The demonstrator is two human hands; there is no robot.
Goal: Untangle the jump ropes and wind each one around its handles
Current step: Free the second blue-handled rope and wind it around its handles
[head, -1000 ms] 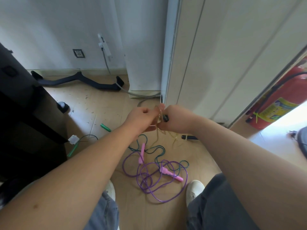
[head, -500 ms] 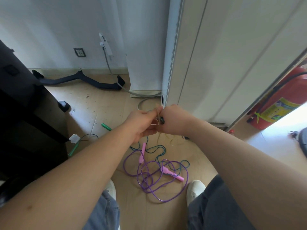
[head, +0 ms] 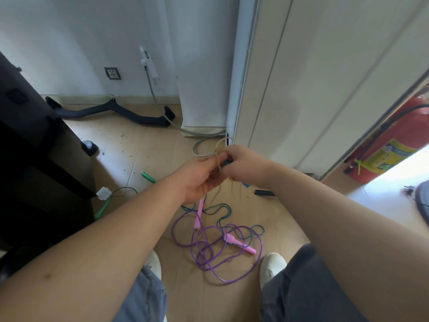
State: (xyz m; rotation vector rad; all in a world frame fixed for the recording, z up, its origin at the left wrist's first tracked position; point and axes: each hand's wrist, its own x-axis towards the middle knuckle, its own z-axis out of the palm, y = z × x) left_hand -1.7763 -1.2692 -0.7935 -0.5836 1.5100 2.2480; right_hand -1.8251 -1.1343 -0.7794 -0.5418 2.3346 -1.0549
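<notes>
Beige thin plastic jump rope (head: 219,145): pinched by left hand (head: 199,177), which touches right hand (head: 246,166) gripping its dark handle (head: 227,162). New loop now above knuckles; winding likely progressing. Purple tangled rope (head: 232,259): floor, below hands.

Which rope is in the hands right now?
The beige rope, gripped by the left hand and right hand; the purple rope and green rope lie on the floor.
</notes>
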